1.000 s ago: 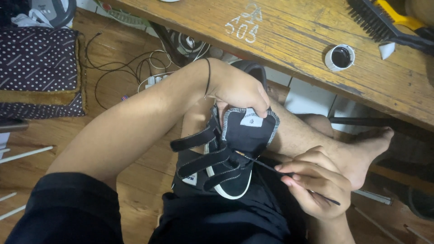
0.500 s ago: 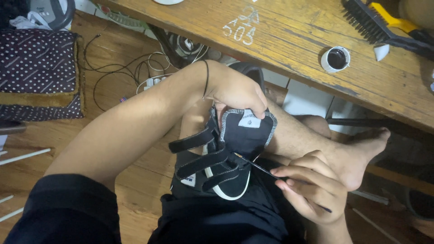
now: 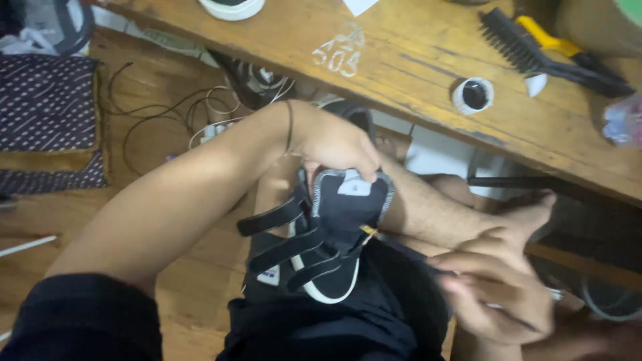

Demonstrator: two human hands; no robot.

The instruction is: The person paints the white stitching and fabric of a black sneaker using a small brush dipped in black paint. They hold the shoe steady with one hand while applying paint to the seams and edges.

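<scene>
Compared with a moment ago, the right hand (image 3: 498,294) has drawn back and down from the shoe (image 3: 321,234), now blurred with motion, while the left hand (image 3: 338,144) stays clamped where it was. Largest in view is the wooden workbench (image 3: 401,73), running across the top of the scene; everything else sits below or upon it. Below its front edge, the black shoe with white sole edging rests on the person's lap, its three straps (image 3: 287,237) hanging loose and open toward the left. At the shoe's top end, nearest the bench, the left hand is closed firmly around the collar, steadying it. Further below the bench and to the right of the shoe, the right hand pinches a thin dark tool (image 3: 401,246), fingers narrowed on its shaft, the tip meeting the shoe's edge near the tongue. On the bench top lie a black brush with a yellow handle (image 3: 542,47) and a small round white pot (image 3: 473,95). Judging by the open straps and the tool at the seam, the work on the shoe's edge looks underway, not finished; how much seam remains cannot be told.
</scene>
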